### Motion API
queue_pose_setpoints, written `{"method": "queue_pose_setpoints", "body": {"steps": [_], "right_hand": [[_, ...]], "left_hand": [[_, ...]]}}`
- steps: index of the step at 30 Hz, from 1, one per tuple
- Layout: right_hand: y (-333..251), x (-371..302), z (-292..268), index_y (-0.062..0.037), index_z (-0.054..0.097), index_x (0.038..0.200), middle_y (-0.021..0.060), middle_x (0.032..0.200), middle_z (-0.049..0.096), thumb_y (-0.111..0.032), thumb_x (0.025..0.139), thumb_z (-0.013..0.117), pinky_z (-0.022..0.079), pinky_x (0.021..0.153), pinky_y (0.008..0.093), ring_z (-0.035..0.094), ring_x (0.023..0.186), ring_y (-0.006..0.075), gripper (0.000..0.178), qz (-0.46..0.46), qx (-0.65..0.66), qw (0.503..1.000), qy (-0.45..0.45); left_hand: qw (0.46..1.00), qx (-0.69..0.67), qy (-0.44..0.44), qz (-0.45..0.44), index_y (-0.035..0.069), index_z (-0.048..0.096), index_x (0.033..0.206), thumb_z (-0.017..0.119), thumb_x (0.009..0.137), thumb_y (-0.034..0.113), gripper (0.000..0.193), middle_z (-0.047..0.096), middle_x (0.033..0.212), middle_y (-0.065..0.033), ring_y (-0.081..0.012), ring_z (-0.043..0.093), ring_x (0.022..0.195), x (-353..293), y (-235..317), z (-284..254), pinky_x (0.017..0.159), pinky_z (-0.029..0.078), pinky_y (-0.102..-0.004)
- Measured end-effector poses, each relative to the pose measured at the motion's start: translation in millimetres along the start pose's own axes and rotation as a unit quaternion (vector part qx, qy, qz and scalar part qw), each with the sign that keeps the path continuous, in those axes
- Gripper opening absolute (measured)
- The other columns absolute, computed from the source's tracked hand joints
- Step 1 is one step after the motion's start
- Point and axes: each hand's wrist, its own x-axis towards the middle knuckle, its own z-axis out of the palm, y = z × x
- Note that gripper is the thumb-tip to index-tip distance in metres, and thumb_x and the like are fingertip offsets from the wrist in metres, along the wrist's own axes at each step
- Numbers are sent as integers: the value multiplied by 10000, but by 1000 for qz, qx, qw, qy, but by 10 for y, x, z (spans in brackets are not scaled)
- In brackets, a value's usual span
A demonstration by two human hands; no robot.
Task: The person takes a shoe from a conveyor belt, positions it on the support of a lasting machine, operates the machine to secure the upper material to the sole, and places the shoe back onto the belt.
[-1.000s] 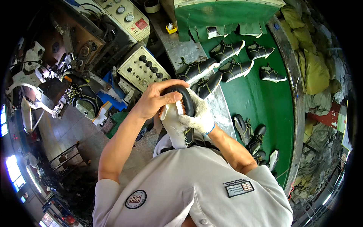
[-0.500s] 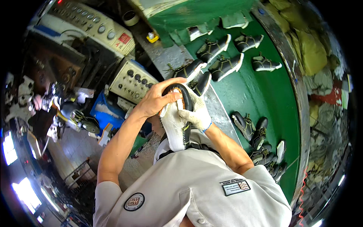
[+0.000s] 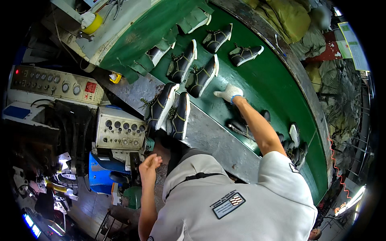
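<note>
My right hand (image 3: 229, 93), in a white knit glove, reaches over the green surface, thumb stuck out to the left. Nothing shows in it, though its underside is hidden. Just below it are dark shoes, one a black shoe (image 3: 241, 129) on its side, partly covered by my forearm. My bare left hand (image 3: 150, 164) hangs lower left near the machine, fingers loosely bent and empty. Two black shoe uppers (image 3: 179, 117) with pale bottoms and laces stand at the metal ledge, between my hands. Behind them on the green surface are more such shoes (image 3: 204, 76).
A metal ledge (image 3: 213, 138) runs between me and the green surface (image 3: 265, 88). At left stands a control box (image 3: 120, 130) with knobs, below a longer panel (image 3: 52, 82). Green flaps (image 3: 138, 70) hang at the back. More dark shoes (image 3: 294, 134) lie at right.
The shoe upper that both hands held before me has left them. My right hand moved out over the green surface, my left dropped lower left. The view has turned.
</note>
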Motion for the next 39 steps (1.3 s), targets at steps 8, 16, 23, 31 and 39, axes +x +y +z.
{"method": "queue_pose_setpoints", "body": {"steps": [8,16,23,31,39], "right_hand": [[-807,1087,1285,19,682,1114,129,1033,747,-199,734,881,561,827,380,719,920,254,481,136,608,765,162],[-720,-295,455,-19,521,1397,160,1357,606,-230,962,674,460,1101,493,586,1250,318,507,-100,872,453,-157],[-2502,-1992,243,-41,540,1384,187,1324,610,-506,1015,463,451,1101,458,583,1215,335,599,-64,807,389,-439],[-3887,-2917,870,2,552,1371,130,1236,679,-249,1009,551,553,958,367,684,1047,224,441,-212,637,494,-552],[-5036,-3540,1352,26,412,1493,82,1237,648,-223,966,660,527,960,310,642,1091,165,633,-224,572,568,-547]], "left_hand": [[998,-37,43,-25,-67,640,1232,643,1001,176,335,738,1058,-186,-244,734,931,-241,-27,-16,804,572,-318],[993,-93,66,43,-62,662,1200,630,1004,152,292,741,1048,-161,-210,722,952,-294,350,-342,821,566,-312],[962,-177,43,205,-63,595,1306,650,995,238,437,694,1199,-152,-199,686,1031,-54,1430,-857,873,547,-313],[915,-316,213,133,-15,684,1048,731,876,23,182,696,896,-56,-149,668,720,-493,691,-2273,667,617,-307],[813,-377,398,199,-112,585,1254,670,871,-57,396,672,1084,-192,-252,708,919,-992,143,-3004,793,633,-343]]}}
